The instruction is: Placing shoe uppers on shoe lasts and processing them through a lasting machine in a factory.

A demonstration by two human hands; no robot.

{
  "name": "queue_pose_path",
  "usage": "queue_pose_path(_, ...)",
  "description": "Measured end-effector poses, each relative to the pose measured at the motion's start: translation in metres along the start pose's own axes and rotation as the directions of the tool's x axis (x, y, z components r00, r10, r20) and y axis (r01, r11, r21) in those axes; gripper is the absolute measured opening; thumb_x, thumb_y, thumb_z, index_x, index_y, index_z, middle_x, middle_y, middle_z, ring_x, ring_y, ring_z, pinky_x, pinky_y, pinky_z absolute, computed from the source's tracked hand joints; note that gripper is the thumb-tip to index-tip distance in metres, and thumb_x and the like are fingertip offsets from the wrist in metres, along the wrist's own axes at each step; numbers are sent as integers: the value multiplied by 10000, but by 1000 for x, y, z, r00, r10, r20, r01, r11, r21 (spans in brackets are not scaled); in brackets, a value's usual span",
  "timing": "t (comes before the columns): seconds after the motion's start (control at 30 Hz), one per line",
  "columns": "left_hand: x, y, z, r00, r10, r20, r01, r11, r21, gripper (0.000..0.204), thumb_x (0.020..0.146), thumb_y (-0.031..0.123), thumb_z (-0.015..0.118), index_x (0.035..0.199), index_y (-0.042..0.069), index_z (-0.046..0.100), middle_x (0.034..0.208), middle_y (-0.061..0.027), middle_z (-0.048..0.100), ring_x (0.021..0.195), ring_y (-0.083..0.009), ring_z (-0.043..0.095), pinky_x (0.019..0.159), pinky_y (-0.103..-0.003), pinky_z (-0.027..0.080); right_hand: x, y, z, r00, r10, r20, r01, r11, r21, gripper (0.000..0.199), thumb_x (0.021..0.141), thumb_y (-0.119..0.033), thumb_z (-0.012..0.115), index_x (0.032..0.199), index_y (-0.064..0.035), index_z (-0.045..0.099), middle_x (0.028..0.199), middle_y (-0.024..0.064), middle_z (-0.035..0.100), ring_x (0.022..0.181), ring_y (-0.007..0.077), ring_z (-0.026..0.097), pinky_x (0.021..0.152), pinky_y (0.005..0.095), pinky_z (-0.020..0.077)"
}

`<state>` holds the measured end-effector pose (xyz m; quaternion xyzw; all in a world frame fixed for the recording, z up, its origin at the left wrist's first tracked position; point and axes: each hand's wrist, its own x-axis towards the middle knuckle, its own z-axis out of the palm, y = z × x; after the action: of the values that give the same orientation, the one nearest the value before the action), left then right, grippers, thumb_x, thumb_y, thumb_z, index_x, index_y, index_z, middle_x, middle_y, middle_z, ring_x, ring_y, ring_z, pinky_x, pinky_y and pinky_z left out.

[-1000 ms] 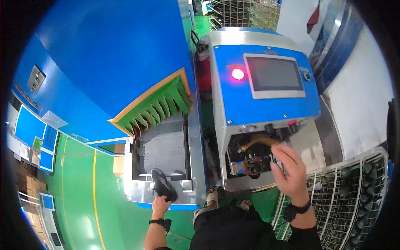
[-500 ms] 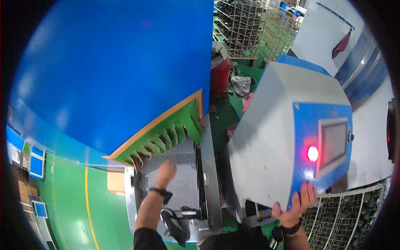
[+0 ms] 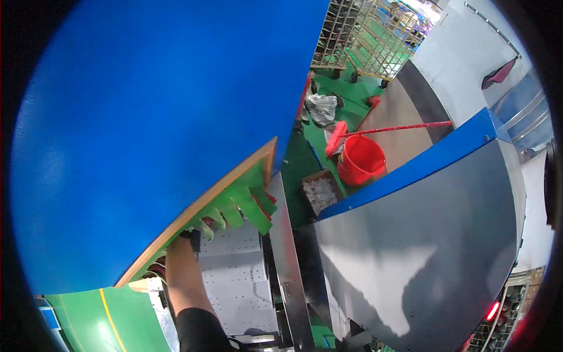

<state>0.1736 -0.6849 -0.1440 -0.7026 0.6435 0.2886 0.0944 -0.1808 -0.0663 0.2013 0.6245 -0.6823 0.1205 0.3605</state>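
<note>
My left forearm (image 3: 185, 276) reaches over a pale perforated plate (image 3: 237, 281) and in under a row of green flap strips (image 3: 234, 214). These hang from the wood-edged opening of a large blue machine housing (image 3: 158, 117). A dark wristband (image 3: 192, 239) shows at the flaps' edge; beyond it the left hand is hidden, so its fingers and anything in them cannot be seen. My right hand is outside the picture. At the lower edge, a light bar (image 3: 258, 338) crosses the near end of the plate.
A grey cabinet with a blue edge (image 3: 422, 252) stands to the right, beside a metal rail (image 3: 287, 264). Farther off are a red bucket (image 3: 360, 161), a red-handled broom (image 3: 404, 126), a box of pale scraps (image 3: 321, 193), a plastic bag (image 3: 321, 110) and wire carts (image 3: 381, 44).
My left hand has gone forward from above the plate to behind the flaps. The right hand, earlier on the control panel's edge, has left the picture. The view has shifted; the black shoe is no longer plainly visible.
</note>
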Motion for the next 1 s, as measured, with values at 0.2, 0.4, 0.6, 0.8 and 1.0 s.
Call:
queue_pose_path(0.2,-62,6,-20,959,182,219,-111,947,-302,527,854,259,742,1303,36,581,1278,-180,636,1140,-348,611,1007,-432,479,-4,8,3,999,25,-41,-25,1000,2,721,884,-510,549,1461,-116,372,1404,227,437,1330,433,420,1102,638,309)
queue_pose_path(0.4,-156,-4,73,922,175,-345,-290,904,-314,622,762,195,832,1306,31,577,1237,-140,652,1076,-308,637,992,-397,484,-12,-1,-1,980,103,-173,-95,994,58,722,900,-504,548,1478,-119,348,1405,227,429,1331,439,417,1101,643,312)
queue_pose_path(0.6,-312,-25,127,935,312,168,164,39,-986,537,811,267,818,1185,-59,613,1083,-138,708,947,-248,718,781,-390,608,15,-13,-23,983,177,-38,-168,971,173,545,890,-426,647,1286,-68,534,1305,186,526,1244,393,499,1094,588,308)
queue_pose_path(0.8,-560,-13,104,743,669,5,286,-311,-906,667,858,250,778,1380,-42,482,1269,-125,644,1128,-243,655,995,-396,530,-78,-28,-67,915,273,297,-387,381,840,559,969,-326,621,1418,-36,458,1359,197,563,1313,363,501,1134,507,332)
queue_pose_path(1.0,-661,11,125,-28,831,555,-87,551,-830,416,1063,360,424,1086,27,672,936,-51,713,794,-140,622,723,-277,487,-84,-53,-73,274,-544,793,-614,-734,-291,476,1013,-328,572,1386,-36,520,1261,150,637,1107,237,644,937,394,539)
